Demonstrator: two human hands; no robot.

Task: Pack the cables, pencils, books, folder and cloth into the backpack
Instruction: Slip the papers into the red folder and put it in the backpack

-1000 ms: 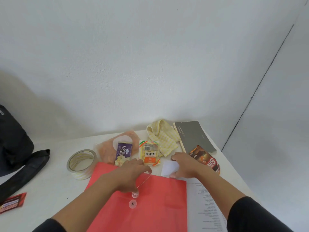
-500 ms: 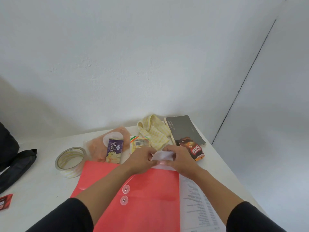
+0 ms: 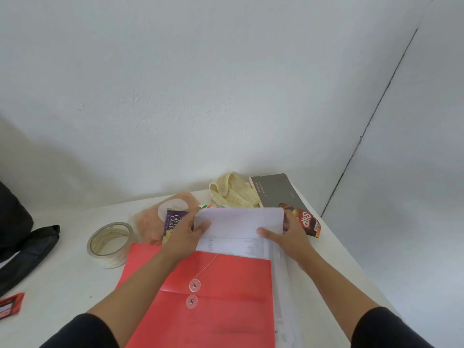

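A red string-tie folder (image 3: 216,292) lies flat on the white table in front of me. White printed sheets (image 3: 238,227) stick out of its far end. My left hand (image 3: 187,233) pinches their left edge and my right hand (image 3: 288,234) pinches their right edge. A yellow checked cloth (image 3: 232,192) lies crumpled at the back, next to a grey book (image 3: 277,190). The black backpack (image 3: 12,217) shows only partly at the left edge, its strap (image 3: 30,249) trailing on the table.
A roll of clear tape (image 3: 110,243) stands left of the folder. Snack packets lie behind it: an orange one (image 3: 155,222), a purple cake pack (image 3: 173,219) and a brown Siip pack (image 3: 306,221). A red wrapper (image 3: 10,305) sits at the far left. More paper (image 3: 283,297) lies along the folder's right side.
Both hands came together at the folder's far end and took hold of the white sheets. The sheets now stand much further out of the folder than before.
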